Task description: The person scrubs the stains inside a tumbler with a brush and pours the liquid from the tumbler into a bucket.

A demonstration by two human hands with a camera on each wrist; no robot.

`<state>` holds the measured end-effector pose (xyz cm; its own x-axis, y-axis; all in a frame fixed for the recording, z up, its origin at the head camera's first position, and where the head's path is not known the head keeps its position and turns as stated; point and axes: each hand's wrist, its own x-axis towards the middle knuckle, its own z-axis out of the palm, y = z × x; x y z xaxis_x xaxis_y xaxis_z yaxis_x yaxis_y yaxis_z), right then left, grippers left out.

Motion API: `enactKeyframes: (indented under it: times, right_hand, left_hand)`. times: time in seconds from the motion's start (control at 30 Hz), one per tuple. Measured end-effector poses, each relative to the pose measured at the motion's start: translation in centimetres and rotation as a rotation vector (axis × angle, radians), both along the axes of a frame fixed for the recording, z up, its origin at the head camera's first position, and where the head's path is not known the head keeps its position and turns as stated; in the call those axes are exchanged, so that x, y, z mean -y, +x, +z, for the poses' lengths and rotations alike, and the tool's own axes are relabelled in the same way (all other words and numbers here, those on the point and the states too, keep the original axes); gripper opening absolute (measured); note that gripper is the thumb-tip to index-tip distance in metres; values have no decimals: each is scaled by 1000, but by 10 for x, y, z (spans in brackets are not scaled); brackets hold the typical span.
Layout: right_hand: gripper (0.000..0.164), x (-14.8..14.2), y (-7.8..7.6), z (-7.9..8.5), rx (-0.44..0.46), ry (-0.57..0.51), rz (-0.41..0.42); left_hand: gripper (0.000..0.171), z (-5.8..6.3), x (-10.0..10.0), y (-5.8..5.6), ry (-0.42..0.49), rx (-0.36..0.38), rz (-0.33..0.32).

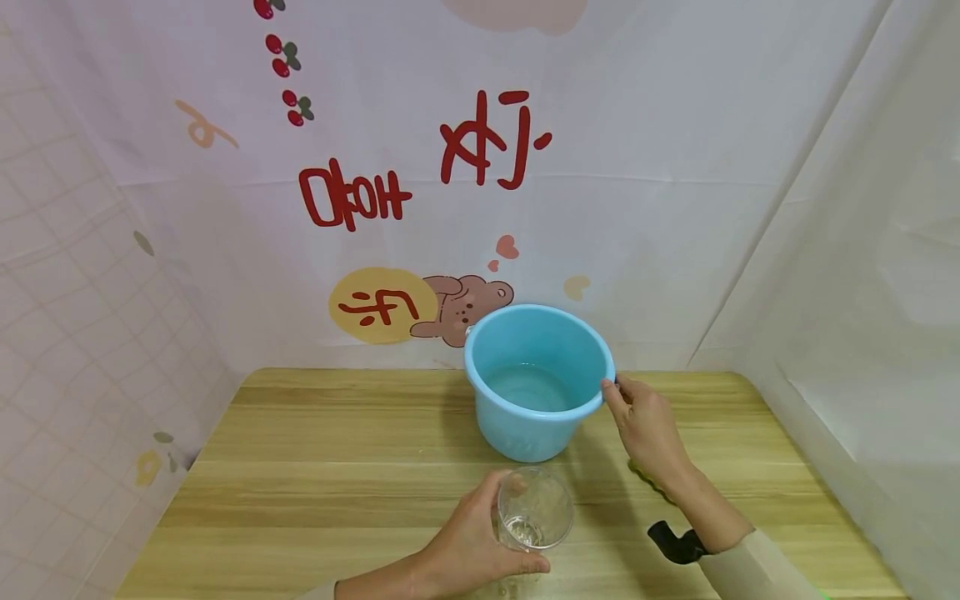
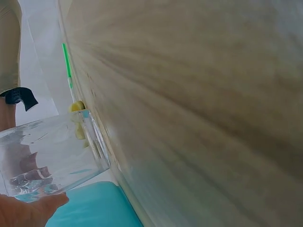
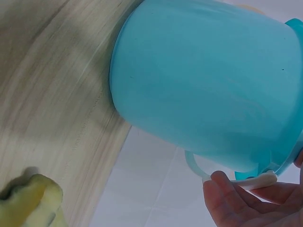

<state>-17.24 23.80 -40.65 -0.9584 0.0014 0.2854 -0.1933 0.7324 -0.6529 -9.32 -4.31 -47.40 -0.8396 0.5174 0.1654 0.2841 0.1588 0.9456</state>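
A light blue bucket stands on the wooden table near its back edge, with some water inside. My right hand grips the bucket's right rim, thumb on top. In the right wrist view, its fingers curl at the white handle below the rim. In front of the bucket, my left hand holds a clear cup around its side. The cup looks slightly tilted, and a little clear liquid seems to lie at its bottom. The left wrist view shows the cup beside the blue bucket.
A yellow sponge-like thing lies on the table to the right, mostly hidden by my right forearm in the head view. A green stick-like thing shows beyond it. A printed white cloth hangs behind the table.
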Motion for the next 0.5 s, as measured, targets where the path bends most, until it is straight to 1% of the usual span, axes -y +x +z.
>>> enactKeyframes:
  times: [0.1,0.23,0.37,0.5]
  right_hand:
    - [61,0,0,0,5,0,-2]
    - [60,0,1,0,9,-2,0]
    - [60,-1,0,0,12,-5,8]
    - [59,-3,0,0,20,-2,19]
  left_hand:
    - [84,-1,0,0,-24,-2,3]
    - [83,0,-1,1,-60,18,4]
    - [83,3,-2,2,-104,43,1]
    - [83,8,-2,1,-145,69,-2]
